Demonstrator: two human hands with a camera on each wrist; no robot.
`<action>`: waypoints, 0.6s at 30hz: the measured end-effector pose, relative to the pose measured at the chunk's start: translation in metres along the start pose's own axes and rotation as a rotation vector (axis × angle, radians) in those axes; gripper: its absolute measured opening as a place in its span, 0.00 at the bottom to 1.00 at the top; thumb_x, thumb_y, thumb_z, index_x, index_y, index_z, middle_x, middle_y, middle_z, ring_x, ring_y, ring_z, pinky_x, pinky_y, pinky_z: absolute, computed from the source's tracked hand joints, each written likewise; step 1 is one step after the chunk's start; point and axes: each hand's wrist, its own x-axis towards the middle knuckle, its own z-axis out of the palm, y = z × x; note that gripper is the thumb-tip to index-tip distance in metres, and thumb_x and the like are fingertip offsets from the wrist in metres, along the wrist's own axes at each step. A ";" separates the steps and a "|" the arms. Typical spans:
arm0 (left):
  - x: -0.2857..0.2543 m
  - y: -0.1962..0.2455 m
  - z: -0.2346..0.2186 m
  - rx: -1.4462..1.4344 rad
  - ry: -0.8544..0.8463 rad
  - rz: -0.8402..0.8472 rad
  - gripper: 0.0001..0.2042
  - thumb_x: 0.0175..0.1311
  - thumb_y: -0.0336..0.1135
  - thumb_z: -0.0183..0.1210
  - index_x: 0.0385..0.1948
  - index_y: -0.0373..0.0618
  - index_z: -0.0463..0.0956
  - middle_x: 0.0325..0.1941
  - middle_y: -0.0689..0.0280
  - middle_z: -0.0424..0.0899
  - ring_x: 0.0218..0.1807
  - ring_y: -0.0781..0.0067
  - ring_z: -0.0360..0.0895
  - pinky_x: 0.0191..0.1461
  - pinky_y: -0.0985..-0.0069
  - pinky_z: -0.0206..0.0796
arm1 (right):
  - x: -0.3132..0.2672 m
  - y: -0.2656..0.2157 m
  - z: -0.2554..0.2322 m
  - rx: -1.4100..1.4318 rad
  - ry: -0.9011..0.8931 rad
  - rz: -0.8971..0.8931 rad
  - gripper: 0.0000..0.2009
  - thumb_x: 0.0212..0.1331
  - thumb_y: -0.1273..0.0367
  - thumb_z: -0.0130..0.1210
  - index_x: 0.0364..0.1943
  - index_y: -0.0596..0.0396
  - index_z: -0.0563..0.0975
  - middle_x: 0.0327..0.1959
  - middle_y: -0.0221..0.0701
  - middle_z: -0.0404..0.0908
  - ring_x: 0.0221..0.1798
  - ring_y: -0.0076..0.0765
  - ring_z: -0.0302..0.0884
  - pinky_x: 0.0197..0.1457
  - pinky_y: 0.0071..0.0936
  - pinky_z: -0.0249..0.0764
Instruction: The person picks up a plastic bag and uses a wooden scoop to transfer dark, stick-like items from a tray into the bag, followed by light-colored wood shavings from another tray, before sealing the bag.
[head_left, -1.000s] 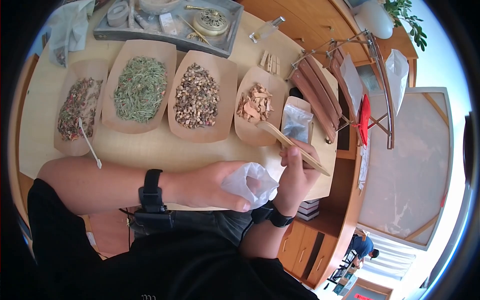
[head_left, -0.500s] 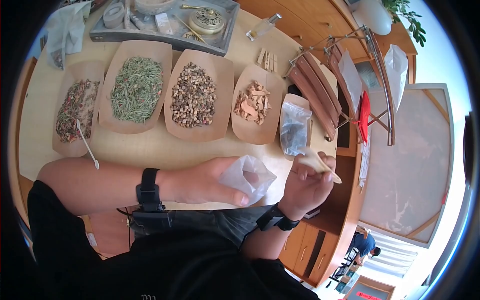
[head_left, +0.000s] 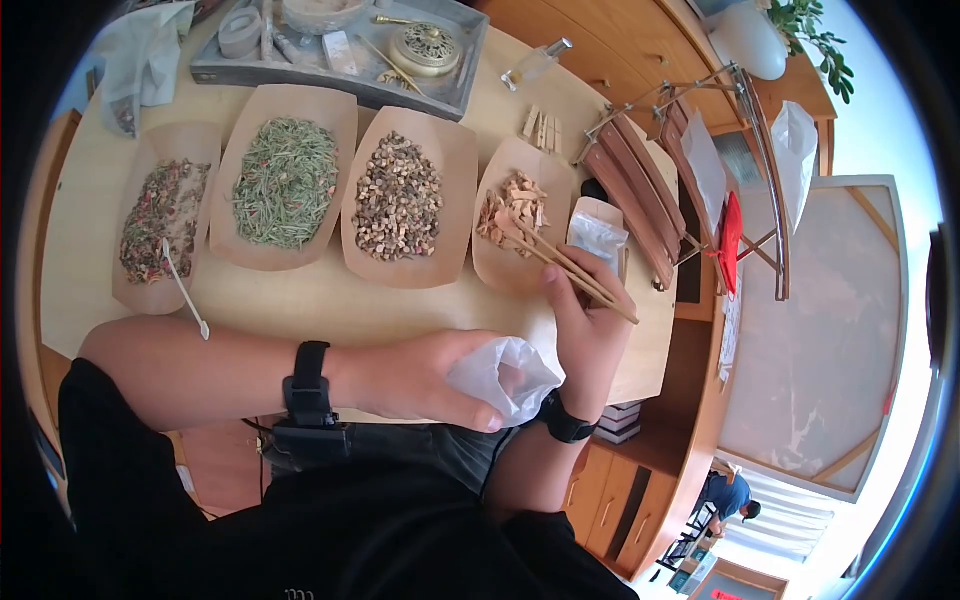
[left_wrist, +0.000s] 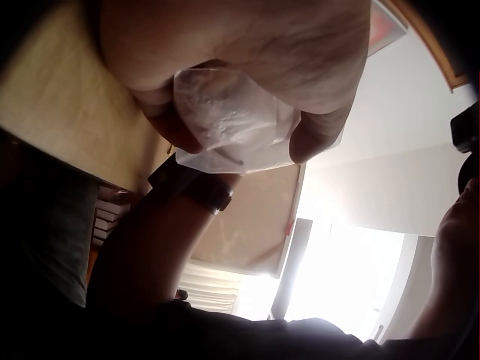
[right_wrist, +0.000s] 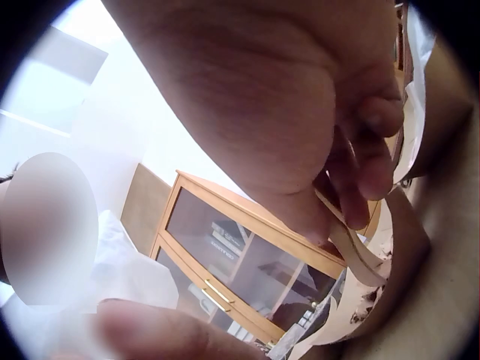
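My left hand (head_left: pixel 425 375) grips a translucent white bag (head_left: pixel 480 375), its mouth facing up and held wide. In the left wrist view, fingers and thumb wrap round the bag (left_wrist: pixel 225 112). With my right hand (head_left: pixel 595 340) I hold bamboo tongs (head_left: pixel 580 277) between thumb and fingers. The tips of the tongs reach in among pale brown wood chips (head_left: pixel 525 195) in a paper tray (head_left: pixel 497 272). In the right wrist view, the tongs (right_wrist: pixel 354 255) slant down to the tray's edge from under the fingers.
Left of the chips stand trays of brown cubes (head_left: pixel 400 200), green herbs (head_left: pixel 285 185) and mixed petals with a white stick (head_left: pixel 185 290). A clear packet (head_left: pixel 597 238), clothespins (head_left: pixel 541 130) and a wooden rack (head_left: pixel 630 205) are on the right. Behind lies a grey tray (head_left: pixel 300 80) with a brass burner (head_left: pixel 425 48).
My right hand drew back rightward with the tongs turned and raised, then came back over the wood chips with the tips in them. My left hand and the bag have stayed nearly in place.
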 end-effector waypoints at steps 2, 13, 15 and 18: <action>0.001 0.000 0.003 -0.049 0.040 0.016 0.30 0.65 0.33 0.74 0.66 0.40 0.71 0.53 0.70 0.78 0.56 0.78 0.76 0.64 0.73 0.72 | 0.004 -0.001 -0.002 0.013 -0.035 0.017 0.11 0.67 0.73 0.69 0.51 0.62 0.87 0.38 0.27 0.89 0.39 0.18 0.78 0.45 0.20 0.75; 0.001 0.000 0.003 -0.026 0.046 0.017 0.31 0.68 0.35 0.72 0.69 0.39 0.69 0.59 0.67 0.79 0.61 0.75 0.76 0.69 0.71 0.70 | -0.005 0.011 -0.009 0.201 0.077 -0.036 0.10 0.67 0.74 0.70 0.47 0.65 0.86 0.39 0.30 0.88 0.40 0.21 0.79 0.43 0.21 0.72; 0.003 -0.001 0.002 -0.011 0.076 0.022 0.30 0.67 0.35 0.73 0.67 0.41 0.70 0.54 0.70 0.78 0.58 0.77 0.75 0.65 0.72 0.71 | -0.014 0.010 -0.016 0.260 0.127 -0.001 0.10 0.66 0.72 0.70 0.46 0.65 0.86 0.38 0.31 0.87 0.39 0.22 0.79 0.41 0.22 0.71; 0.005 -0.004 -0.001 0.027 0.048 0.054 0.30 0.67 0.34 0.73 0.68 0.40 0.69 0.55 0.69 0.78 0.58 0.77 0.76 0.64 0.72 0.73 | -0.029 0.009 -0.038 0.816 0.059 -0.218 0.17 0.61 0.61 0.76 0.39 0.62 0.84 0.30 0.32 0.82 0.32 0.28 0.77 0.33 0.26 0.65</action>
